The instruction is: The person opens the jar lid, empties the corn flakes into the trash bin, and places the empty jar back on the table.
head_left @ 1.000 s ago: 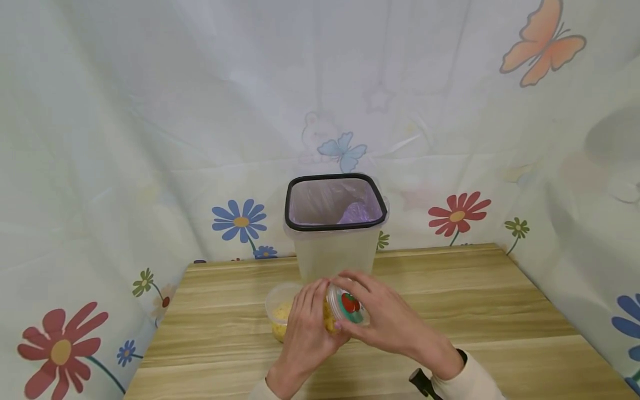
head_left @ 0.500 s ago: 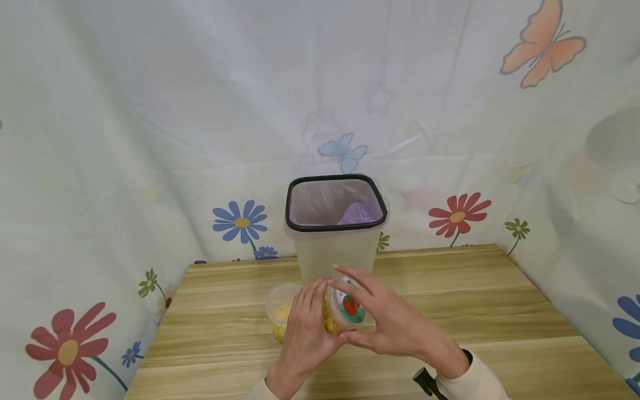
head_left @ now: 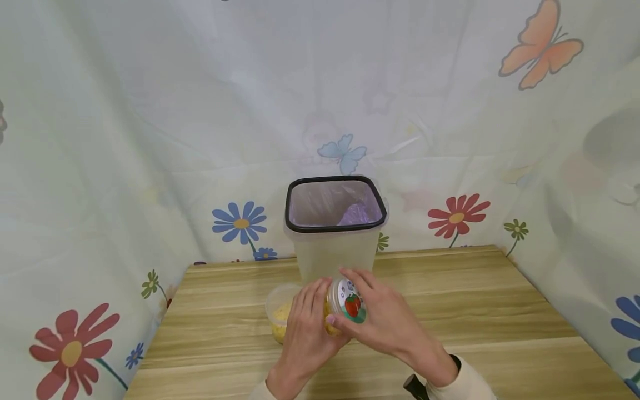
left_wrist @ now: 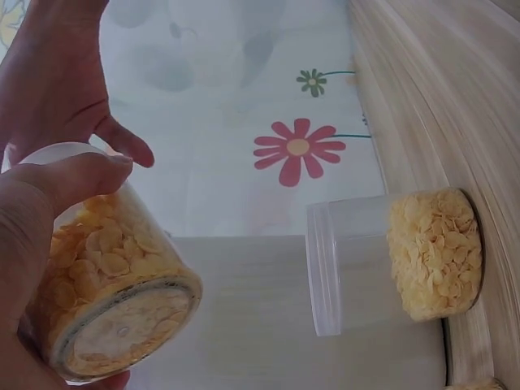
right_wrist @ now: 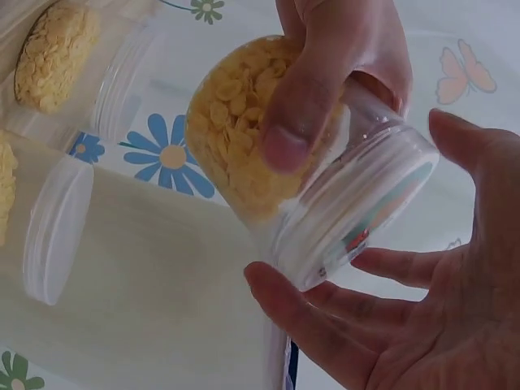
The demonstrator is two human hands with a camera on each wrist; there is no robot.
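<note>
My left hand point(head_left: 307, 328) grips a clear plastic jar point(left_wrist: 118, 256) of yellow flakes, tilted on its side above the table. In the right wrist view its thumb lies across the jar's wall. The jar's screw lid point(head_left: 353, 303) faces right and bears a round label with a red tomato-like picture. Around that lid curve the thumb and fingers of my right hand point(head_left: 385, 316); how firmly they press is hard to see. Left of the hands, a second clear jar of flakes point(head_left: 281, 311) stands on the table, partly hidden by my left hand.
Behind the hands stands a pale bin point(head_left: 335, 250) with a black rim and a purplish liner. The wood-grain table point(head_left: 465, 300) reaches a flower-printed curtain point(head_left: 240, 139). In the right wrist view, another lidded jar point(right_wrist: 58, 227) shows at the left edge.
My right fingers spread wider around the lid half a second ago and now sit closer to it. The lid's label has turned slightly. My left hand keeps its hold on the jar.
</note>
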